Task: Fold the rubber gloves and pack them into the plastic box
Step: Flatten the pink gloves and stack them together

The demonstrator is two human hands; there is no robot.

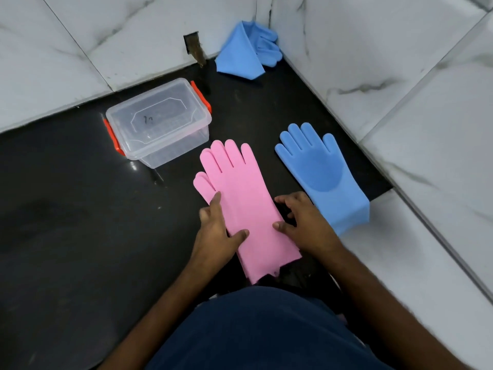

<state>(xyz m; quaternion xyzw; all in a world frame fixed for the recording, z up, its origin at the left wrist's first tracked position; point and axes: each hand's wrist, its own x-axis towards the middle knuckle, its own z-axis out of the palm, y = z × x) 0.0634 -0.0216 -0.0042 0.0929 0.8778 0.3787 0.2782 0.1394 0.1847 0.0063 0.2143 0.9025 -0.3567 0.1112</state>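
The pink gloves (240, 198) lay flat at the centre of the frame, apparently two stacked, judging by doubled thumbs and cuff edges. The left hand (217, 231) held the left edge, thumb on top and fingers curled at the side; the right hand (298, 222) gripped the right edge likewise. Slick rubber would likely spring open or slide out of line during folding. One blue glove (320, 172) lay at centre right, one crumpled blue glove (245, 49) at the top, and one plastic box (160, 121), lid on, at upper left.
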